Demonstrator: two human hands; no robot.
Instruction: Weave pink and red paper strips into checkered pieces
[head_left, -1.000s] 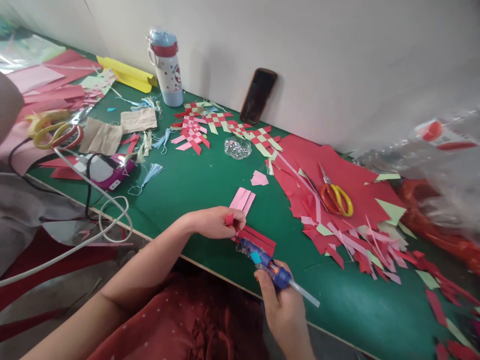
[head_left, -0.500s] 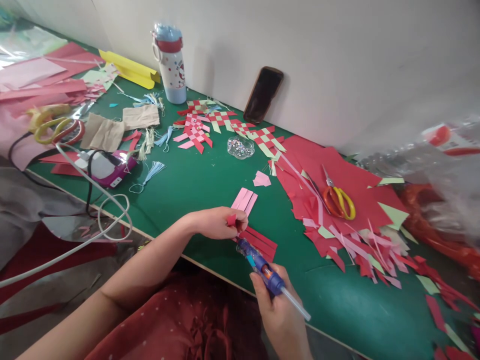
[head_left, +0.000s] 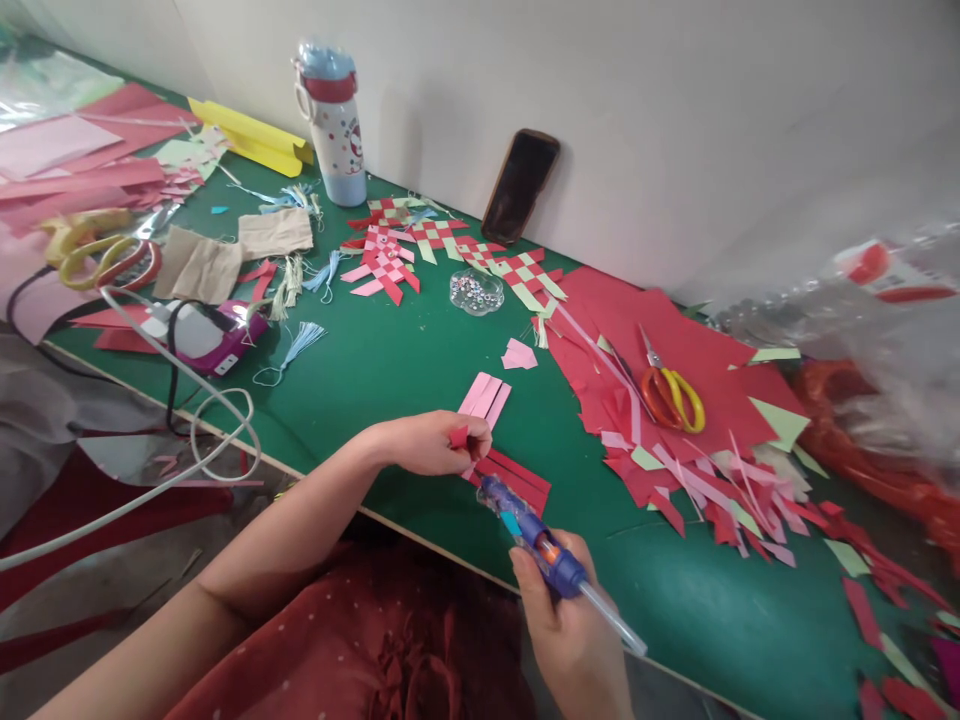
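Green counter (head_left: 397,360), littered with cut paper, at a white wall.
Left hand (head_left: 435,445) pinched a red piece (head_left: 458,437); pink strips (head_left: 486,395) lay just beyond, red strips (head_left: 517,478) beside; right hand (head_left: 574,630) gripped the glue gun (head_left: 536,535), nozzle at them, barely moved from a second before.

Tilted blue glue gun (head_left: 534,535), nozzle at red strips (head_left: 519,478) beside pink strips (head_left: 486,395)

Matt paper strips (head_left: 512,478) lie on a smooth green board (head_left: 390,370); the glue gun (head_left: 534,535) is glossy plastic.
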